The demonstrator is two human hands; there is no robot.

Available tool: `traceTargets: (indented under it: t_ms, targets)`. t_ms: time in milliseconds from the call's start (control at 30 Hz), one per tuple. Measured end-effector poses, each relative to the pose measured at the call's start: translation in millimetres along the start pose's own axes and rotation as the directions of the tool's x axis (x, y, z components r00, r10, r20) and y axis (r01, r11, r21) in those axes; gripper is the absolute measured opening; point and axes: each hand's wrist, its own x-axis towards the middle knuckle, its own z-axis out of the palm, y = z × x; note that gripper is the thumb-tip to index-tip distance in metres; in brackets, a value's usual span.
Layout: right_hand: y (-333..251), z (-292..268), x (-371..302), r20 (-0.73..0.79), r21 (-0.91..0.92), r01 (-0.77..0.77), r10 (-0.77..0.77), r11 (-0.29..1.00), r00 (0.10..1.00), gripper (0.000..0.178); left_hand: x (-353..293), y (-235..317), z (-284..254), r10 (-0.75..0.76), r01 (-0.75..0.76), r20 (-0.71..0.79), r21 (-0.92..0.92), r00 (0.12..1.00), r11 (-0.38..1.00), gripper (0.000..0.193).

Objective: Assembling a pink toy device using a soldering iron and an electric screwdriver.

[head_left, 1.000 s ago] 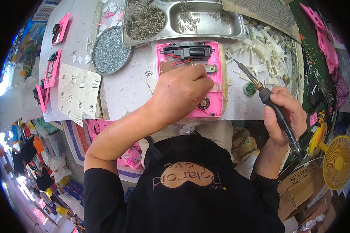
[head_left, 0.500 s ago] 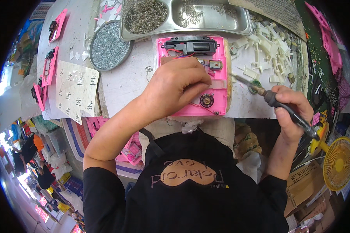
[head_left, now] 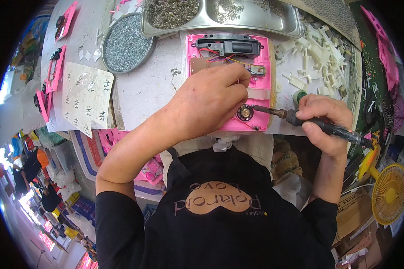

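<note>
A pink plastic casing (head_left: pixel 260 123) lies on the table before me. It carries a black box-shaped part (head_left: pixel 231 47), thin coloured wires, a small metal-framed part (head_left: pixel 257 70) and a round speaker-like disc (head_left: pixel 245 113). My left hand (head_left: pixel 211 98) rests over the casing, thumb and fingers pinched just above the disc; what lies between them is hidden. In my right hand (head_left: pixel 327 119) is a soldering iron (head_left: pixel 334 129) with a black handle. Its tip points left and reaches the disc's right edge; contact is unclear. A green reel (head_left: pixel 299 95) sits behind my right fingers.
Beyond the casing stands a metal tray (head_left: pixel 251 27) of small springs. A round dish (head_left: pixel 129 45) of small metal pieces is at left, near a marked card (head_left: pixel 87 96). White plastic parts (head_left: pixel 318 54) lie at right. A yellow fan (head_left: pixel 389 193) stands lower right.
My right hand has moved the soldering iron's tip left and nearer, from beside the green reel to the disc. My left hand stays pinched over the casing. The whole view has shifted slightly.
</note>
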Motion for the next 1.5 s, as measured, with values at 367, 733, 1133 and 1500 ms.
traceTargets:
  t_ms: [367,733,1133,1500]
  targets:
    - [-0.5,3.7,3.1,0.008,0.011,-0.06,0.06,0.998,0.998,0.017,-0.9,-0.3,1.3,0.002,-0.002,-0.002,0.026,1.0,1.0,0.019]
    - [-2.9,5.6,1.4,-0.016,-0.019,-0.128,0.128,0.992,0.992,0.017,0.0,-1.3,1.0,0.02,-0.02,0.0,0.039,1.0,0.999,0.018]
    - [-2.7,-3.9,-8.4,-0.056,-0.044,-0.037,0.035,0.998,0.998,0.022,-0.4,-1.7,0.4,0.014,-0.014,0.01,0.032,1.0,0.999,0.017]
    - [-6.2,-6.3,-10.6,-0.085,-0.026,0.004,-0.006,1.0,0.996,0.023,-3.1,-6.2,-3.1,-0.004,0.005,0.011,-0.076,1.0,0.997,0.017]
